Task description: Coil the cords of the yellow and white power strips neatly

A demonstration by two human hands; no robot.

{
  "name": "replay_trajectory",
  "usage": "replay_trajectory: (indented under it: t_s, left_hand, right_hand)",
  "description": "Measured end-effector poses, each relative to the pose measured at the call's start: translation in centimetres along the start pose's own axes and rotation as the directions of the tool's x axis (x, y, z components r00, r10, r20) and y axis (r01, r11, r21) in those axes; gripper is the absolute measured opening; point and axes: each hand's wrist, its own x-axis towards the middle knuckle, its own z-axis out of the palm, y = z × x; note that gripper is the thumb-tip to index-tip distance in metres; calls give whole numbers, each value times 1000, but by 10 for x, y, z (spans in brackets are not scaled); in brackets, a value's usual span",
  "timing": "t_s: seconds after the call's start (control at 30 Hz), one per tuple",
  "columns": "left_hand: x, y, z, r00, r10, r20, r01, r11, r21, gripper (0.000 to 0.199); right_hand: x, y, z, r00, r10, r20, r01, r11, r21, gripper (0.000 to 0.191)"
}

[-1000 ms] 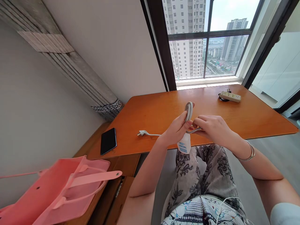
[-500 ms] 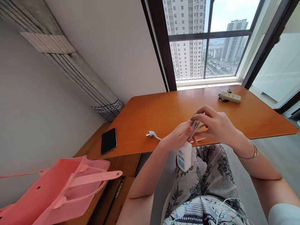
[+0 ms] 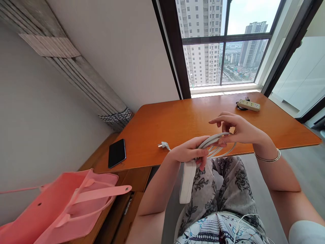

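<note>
Cable loops bridge our pinching left hand and spread-fingered right hand, lower centre. The power strip has turned edge-on.

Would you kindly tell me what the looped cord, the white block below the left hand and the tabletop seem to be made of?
Looped cord: probably matte plastic or rubber sheathing, judging by its smooth, pliant loops.
White block: likely hard plastic, given its smooth, straight-edged casing.
Tabletop: wood or wood-look laminate, orange-brown with a soft sheen; which, I cannot tell.
</note>
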Motion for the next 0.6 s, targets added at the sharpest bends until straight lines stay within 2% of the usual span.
replay_trajectory:
  t_s: [0.1,0.17,0.23,0.33,0.43,0.5,0.6]
  left_hand:
    - [-2,-6,-1,985,152,-83,-165,969,-183,49]
    - [-2,-8,0,959,231,-164,-271,917,-292,42]
    - [-1,-9,1,937,255,-239,-331,868,-369,43]
    - [2,-14,0,924,236,-301,-350,838,-418,47]
    - [4,-22,-3,916,229,-328,-363,821,-441,48]
    - [6,-28,-5,912,230,-338,-373,809,-454,50]
    - [10,-33,-5,906,236,-350,-390,787,-478,53]
  right_hand:
    - [0,20,13,994,5,-111,17,982,190,42]
    - [0,31,27,986,63,-153,-11,948,319,51]
    - [0,37,40,971,145,-188,-53,903,426,60]
    - [-1,41,53,943,271,-194,-119,817,564,65]
    - [-2,37,60,919,377,-114,-178,656,734,64]
    - [-2,34,63,907,411,-95,-176,574,800,63]
    - [1,29,69,874,466,-141,-146,527,837,62]
